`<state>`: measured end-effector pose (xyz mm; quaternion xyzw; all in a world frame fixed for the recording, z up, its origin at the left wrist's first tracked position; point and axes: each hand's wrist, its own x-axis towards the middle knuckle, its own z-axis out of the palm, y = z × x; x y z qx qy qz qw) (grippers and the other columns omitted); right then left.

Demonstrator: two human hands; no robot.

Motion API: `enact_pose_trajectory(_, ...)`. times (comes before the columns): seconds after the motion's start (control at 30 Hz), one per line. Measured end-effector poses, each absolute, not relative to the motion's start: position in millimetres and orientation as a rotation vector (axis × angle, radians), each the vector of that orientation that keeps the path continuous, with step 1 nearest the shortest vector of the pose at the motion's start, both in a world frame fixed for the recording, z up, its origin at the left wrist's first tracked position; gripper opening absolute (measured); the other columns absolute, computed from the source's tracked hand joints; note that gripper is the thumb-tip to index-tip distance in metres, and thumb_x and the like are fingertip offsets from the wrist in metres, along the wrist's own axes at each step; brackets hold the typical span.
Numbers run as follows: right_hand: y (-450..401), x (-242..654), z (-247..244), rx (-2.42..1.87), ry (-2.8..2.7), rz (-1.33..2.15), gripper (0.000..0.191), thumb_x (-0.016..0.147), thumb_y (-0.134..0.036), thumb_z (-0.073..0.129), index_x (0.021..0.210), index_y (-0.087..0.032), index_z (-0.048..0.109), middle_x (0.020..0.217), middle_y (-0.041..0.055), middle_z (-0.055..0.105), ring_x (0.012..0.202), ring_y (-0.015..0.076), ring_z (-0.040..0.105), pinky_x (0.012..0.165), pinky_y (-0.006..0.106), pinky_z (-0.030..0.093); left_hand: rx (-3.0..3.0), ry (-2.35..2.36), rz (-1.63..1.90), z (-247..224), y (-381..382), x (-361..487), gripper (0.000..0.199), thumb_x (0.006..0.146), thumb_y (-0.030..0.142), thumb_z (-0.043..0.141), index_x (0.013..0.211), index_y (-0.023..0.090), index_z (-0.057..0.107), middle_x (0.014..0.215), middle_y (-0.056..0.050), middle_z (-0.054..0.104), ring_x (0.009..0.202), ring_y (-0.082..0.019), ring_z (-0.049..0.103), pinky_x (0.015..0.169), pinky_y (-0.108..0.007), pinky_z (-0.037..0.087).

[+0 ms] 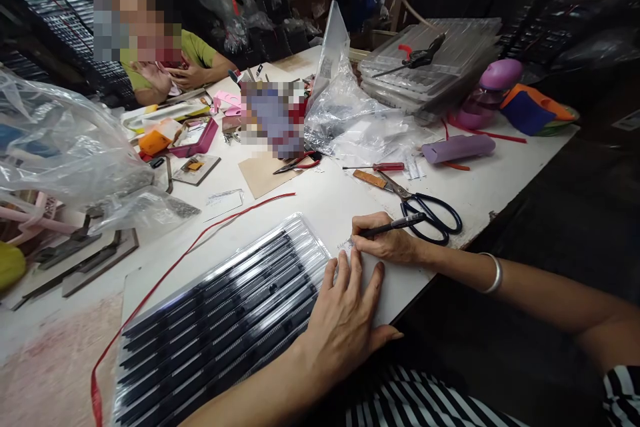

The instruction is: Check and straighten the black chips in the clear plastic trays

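My right hand [383, 240] is closed around a black pen [393, 225], its tip down at small handwriting [345, 244] on a white surface. Whether that surface is paper or the tabletop, I cannot tell. Beside the writing, my left hand [345, 310] lies flat with its fingers spread. Its fingertips are near the right edge of a clear plastic tray [314, 243]. Long black strips [220, 320] lie in rows in the tray, partly hidden by my left forearm. Just beyond my right wrist rest scissors [433, 213] with dark blue handles.
A red ribbon [200, 237] runs along the tray. Farther back are a red-handled screwdriver [387, 167], pliers [300, 163], a purple case [457, 149] and stacked clear trays [400, 73]. Plastic bags [60, 140] crowd the left. Across the table sits a person in a green top [200, 50].
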<state>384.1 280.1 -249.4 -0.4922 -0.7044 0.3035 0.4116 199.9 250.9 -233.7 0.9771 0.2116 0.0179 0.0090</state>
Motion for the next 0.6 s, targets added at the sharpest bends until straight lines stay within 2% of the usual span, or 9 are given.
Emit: enact_pose_trajectory(0.6,278.8,384.4,-247.6,-1.225,-1.778,0.751,0.018,0.070,-0.008,0.048,0.059,-0.019,0.040,0.053,-0.0066,0.040,0.051,0.0073,0.034,0.050,0.021,0.029,3.063,0.668,0.060,-234.5,249.9,199.6,0.085,0.079,0.073,0.030,0.141,0.016,0.033,0.138,-0.028,0.041,0.129,-0.042,0.038,0.101,-0.053,0.032)
